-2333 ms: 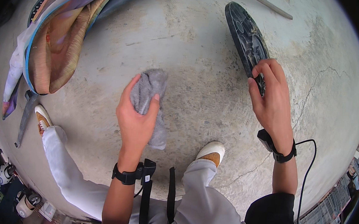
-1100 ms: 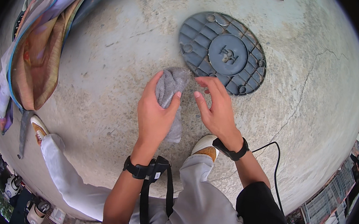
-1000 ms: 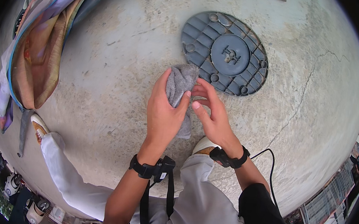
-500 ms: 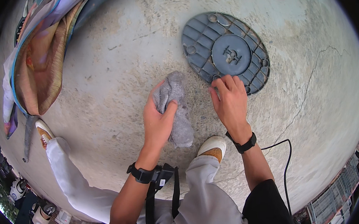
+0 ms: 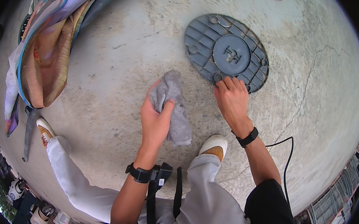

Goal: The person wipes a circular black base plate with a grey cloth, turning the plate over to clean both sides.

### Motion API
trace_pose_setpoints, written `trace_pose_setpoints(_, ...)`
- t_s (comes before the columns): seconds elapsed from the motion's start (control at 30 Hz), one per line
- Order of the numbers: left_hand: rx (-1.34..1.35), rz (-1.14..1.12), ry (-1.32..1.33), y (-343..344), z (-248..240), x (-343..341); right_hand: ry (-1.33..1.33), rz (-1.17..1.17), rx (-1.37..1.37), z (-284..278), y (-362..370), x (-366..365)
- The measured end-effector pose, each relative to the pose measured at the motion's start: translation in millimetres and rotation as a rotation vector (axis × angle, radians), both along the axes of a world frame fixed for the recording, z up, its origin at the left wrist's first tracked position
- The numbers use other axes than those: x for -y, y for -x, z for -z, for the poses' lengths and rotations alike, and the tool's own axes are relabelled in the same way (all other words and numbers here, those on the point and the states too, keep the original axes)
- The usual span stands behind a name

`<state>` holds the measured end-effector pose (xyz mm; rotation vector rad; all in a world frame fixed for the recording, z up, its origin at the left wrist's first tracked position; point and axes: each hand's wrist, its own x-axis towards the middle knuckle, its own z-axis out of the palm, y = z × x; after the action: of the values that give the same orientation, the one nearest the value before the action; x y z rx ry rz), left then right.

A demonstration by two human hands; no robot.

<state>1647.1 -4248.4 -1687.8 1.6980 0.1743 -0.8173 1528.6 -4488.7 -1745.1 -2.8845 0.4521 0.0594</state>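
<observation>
A crumpled grey cloth (image 5: 175,111) is bunched in my left hand (image 5: 155,118), the thumb pressed over it and the fingers wrapped behind. To its right, my right hand (image 5: 233,102) has its fingers curled at the near rim of a dark grey-blue oval plastic base (image 5: 231,54). Ribs in a grid, small round sockets and a raised central disc show on the base's upper face. My fingertips hide part of its near edge, and the thumb tip is tucked in close beside that rim.
A printed fabric (image 5: 48,56) with a blue border hangs at the left by dark poles. My shoes (image 5: 214,145) stand on the cracked concrete floor (image 5: 117,84). A black cable (image 5: 287,165) loops beside my right arm. Metal grating (image 5: 334,204) lies at the lower right.
My right hand's fingers have closed in at the base's near rim. My left hand, with the cloth, has shifted slightly left. The view has moved a little.
</observation>
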Motion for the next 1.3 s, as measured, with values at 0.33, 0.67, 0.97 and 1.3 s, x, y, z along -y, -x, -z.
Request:
trace_pose_setpoints(0.33,-0.066,-0.083,0.018,-12.1,-15.6,-15.9,-0.508,0.228,0.22,-122.1,-45.2,16.8)
trace_pose_setpoints(0.67,-0.066,-0.206,0.011,-50.2,-35.0,-18.9,-1.533,0.809,0.359,-90.5,-23.2,90.1)
trace_pose_setpoints(0.97,-0.099,-0.136,-0.049,-35.6,-7.3,0.7,-0.83,0.876,0.197,-4.7,24.3,97.8)
trace_pose_setpoints(1.3,-0.13,0.092,0.02,-14.2,-15.0,100.4,-1.233,0.477,0.086,-60.7,-27.9,-19.6)
